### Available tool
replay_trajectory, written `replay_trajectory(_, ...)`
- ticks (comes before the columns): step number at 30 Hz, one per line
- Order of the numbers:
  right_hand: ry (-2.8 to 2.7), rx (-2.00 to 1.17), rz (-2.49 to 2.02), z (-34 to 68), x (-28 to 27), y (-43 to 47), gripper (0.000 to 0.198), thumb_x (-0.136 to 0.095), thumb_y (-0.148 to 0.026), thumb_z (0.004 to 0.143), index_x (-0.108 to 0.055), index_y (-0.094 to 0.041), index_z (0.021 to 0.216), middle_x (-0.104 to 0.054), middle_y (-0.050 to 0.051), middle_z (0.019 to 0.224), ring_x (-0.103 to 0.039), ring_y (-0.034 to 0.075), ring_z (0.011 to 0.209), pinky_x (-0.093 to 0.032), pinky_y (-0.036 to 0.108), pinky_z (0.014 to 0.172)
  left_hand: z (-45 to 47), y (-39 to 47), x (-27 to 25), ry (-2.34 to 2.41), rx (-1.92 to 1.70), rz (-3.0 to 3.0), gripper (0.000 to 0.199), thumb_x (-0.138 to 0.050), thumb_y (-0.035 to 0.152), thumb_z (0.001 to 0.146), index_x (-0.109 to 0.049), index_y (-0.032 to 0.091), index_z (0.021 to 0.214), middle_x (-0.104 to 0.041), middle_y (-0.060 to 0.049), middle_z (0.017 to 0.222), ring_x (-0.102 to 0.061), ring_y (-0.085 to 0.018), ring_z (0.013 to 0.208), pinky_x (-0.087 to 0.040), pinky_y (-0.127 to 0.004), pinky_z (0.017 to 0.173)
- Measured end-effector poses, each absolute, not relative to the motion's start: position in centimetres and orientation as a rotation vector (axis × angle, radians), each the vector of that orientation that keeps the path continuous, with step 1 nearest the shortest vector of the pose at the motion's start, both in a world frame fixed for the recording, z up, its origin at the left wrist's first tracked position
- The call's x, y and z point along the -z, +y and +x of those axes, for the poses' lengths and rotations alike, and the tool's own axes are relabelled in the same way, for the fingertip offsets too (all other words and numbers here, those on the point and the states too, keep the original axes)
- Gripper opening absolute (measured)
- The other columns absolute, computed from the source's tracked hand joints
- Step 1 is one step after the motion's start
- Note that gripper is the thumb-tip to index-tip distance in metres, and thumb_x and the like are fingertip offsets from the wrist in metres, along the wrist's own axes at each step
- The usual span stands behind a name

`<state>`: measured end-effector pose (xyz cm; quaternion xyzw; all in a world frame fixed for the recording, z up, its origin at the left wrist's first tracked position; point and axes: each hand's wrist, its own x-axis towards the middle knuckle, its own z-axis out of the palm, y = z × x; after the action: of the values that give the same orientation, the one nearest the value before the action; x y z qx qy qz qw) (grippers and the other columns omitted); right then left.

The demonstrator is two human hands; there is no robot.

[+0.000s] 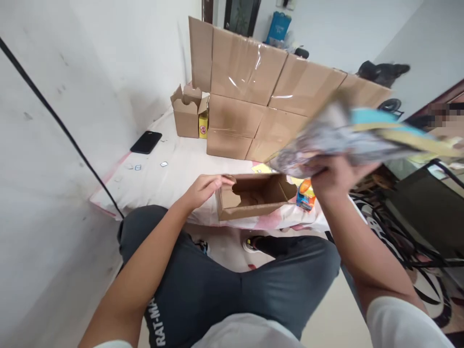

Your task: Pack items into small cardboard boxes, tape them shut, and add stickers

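Note:
An open cardboard box [253, 211] with a notched rim sits near the front edge of the covered table. My left hand [203, 193] grips its left end, fingers over the rim and thumb beside them. Off to the right and above the box, my right hand [335, 176] is closed around a printed booklet [326, 137], smeared by motion. Its cover has a grey picture, and turquoise and yellow show at its right side. A small blue and orange packet [305, 195] stands at the box's right end, below the booklet.
A tall cardboard panel [239, 116] with clear tape stands behind the box. Further left are a smaller open carton [186, 121], a yellow pack [203, 126] and a black phone [146, 142]. A black-framed chair [427, 208] is at the right; a wall borders the left.

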<state>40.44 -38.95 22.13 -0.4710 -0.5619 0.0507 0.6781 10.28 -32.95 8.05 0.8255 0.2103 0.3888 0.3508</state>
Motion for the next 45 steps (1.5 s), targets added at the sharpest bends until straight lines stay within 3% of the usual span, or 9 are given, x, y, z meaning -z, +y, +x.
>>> replay_trajectory(2, -1.365, -0.036, -1.010, 38.1, -21.4, -38.1, 0.029, -0.072, -0.035, 0.062, -0.051, -0.023, 0.079, -0.060, -0.001, 0.076, -0.065, 0.020, 0.080, -0.058, 0.034, 0.070, 10.6, -33.0, -8.1, 0.648, -0.878, 2.364, 0.043, -0.039, 0.044, 0.103, -0.069, 0.022, 0.125, -0.074, -0.006, 0.124, -0.070, -0.022, 0.110, -0.053, -0.032, 0.087)
replay_trajectory(4, -1.463, -0.030, -1.011, 36.6, -20.9, -38.0, 0.024, -0.069, -0.027, 0.061, -0.050, -0.024, 0.075, -0.057, -0.003, 0.069, -0.061, 0.017, 0.069, -0.055, 0.031, 0.062, 11.0, -33.3, -8.1, 0.702, -0.742, 2.592, 0.045, -0.041, 0.045, 0.103, -0.062, 0.028, 0.138, -0.067, -0.003, 0.139, -0.068, -0.021, 0.117, -0.052, -0.031, 0.091)
replay_trajectory(9, -1.676, -0.188, -1.093, 35.9, -20.4, -39.2, 0.018, -0.065, -0.033, 0.068, -0.058, -0.024, 0.082, -0.063, 0.001, 0.074, -0.066, 0.023, 0.077, -0.054, 0.035, 0.070, 11.5, -34.3, -7.9, 0.668, -0.673, 2.848, 0.042, -0.034, 0.036, 0.105, -0.073, 0.024, 0.113, -0.069, -0.001, 0.136, -0.072, -0.017, 0.103, -0.049, -0.027, 0.073)
replay_trajectory(13, -2.377, -0.151, -1.187, 36.4, -19.7, -38.9, 0.033, -0.057, -0.039, 0.077, -0.066, -0.025, 0.105, -0.071, 0.007, 0.100, -0.067, 0.027, 0.095, -0.051, 0.039, 0.089, 10.6, -34.6, -7.7, 0.702, -0.812, 2.891, 0.040, -0.037, 0.040, 0.104, -0.067, 0.018, 0.119, -0.069, -0.009, 0.131, -0.071, -0.019, 0.091, -0.045, -0.028, 0.061)
replay_trajectory(20, -2.632, -0.095, -1.244, 36.5, -17.9, -36.8, 0.041, -0.053, -0.023, 0.081, -0.061, -0.018, 0.120, -0.071, 0.009, 0.107, -0.066, 0.027, 0.094, -0.047, 0.035, 0.085, 9.0, -33.8, -7.4, 0.762, -0.834, 2.787, 0.039, -0.034, 0.038, 0.105, -0.060, 0.020, 0.128, -0.061, -0.008, 0.143, -0.069, -0.020, 0.105, -0.051, -0.028, 0.074)
replay_trajectory(29, -2.587, -0.216, -1.433, 37.3, -16.9, -33.3, 0.027, -0.053, -0.019, 0.076, -0.066, -0.015, 0.099, -0.071, 0.011, 0.099, -0.065, 0.028, 0.090, -0.048, 0.037, 0.083, 11.9, -34.2, -4.2, 0.690, -1.408, 2.554, 0.044, -0.025, 0.044, 0.106, -0.055, 0.016, 0.119, -0.056, -0.020, 0.147, -0.063, -0.023, 0.125, -0.053, -0.027, 0.073)
replay_trajectory(37, -2.648, -0.807, -1.370, 33.8, -14.4, -33.2, 0.026, -0.080, -0.031, 0.072, -0.077, -0.027, 0.098, -0.077, 0.003, 0.096, -0.069, 0.025, 0.091, -0.052, 0.036, 0.087, 11.9, -34.0, -2.6, 0.756, -1.611, 2.443, 0.045, -0.027, 0.046, 0.105, -0.057, 0.016, 0.119, -0.055, -0.023, 0.146, -0.067, -0.023, 0.115, -0.055, -0.034, 0.085)
replay_trajectory(41, -2.581, -0.604, -1.364, 35.0, -16.5, -34.3, 0.034, -0.076, -0.033, 0.081, -0.074, -0.028, 0.115, -0.076, 0.004, 0.111, -0.070, 0.027, 0.100, -0.053, 0.039, 0.090, 11.7, -34.1, -2.0, 0.842, -1.570, 2.478, 0.051, -0.028, 0.047, 0.105, -0.063, 0.019, 0.128, -0.050, -0.018, 0.152, -0.067, -0.021, 0.108, -0.054, -0.034, 0.087)
replay_trajectory(45, -2.033, -0.102, -1.581, 40.7, -18.4, -36.4, 0.026, -0.064, -0.043, 0.093, -0.073, -0.026, 0.110, -0.076, 0.006, 0.104, -0.070, 0.026, 0.095, -0.054, 0.043, 0.088, 11.6, -33.9, -2.2, 0.694, -1.451, 2.587, 0.054, -0.031, 0.051, 0.103, -0.065, 0.024, 0.136, -0.066, -0.010, 0.137, -0.063, -0.024, 0.116, -0.049, -0.040, 0.101)
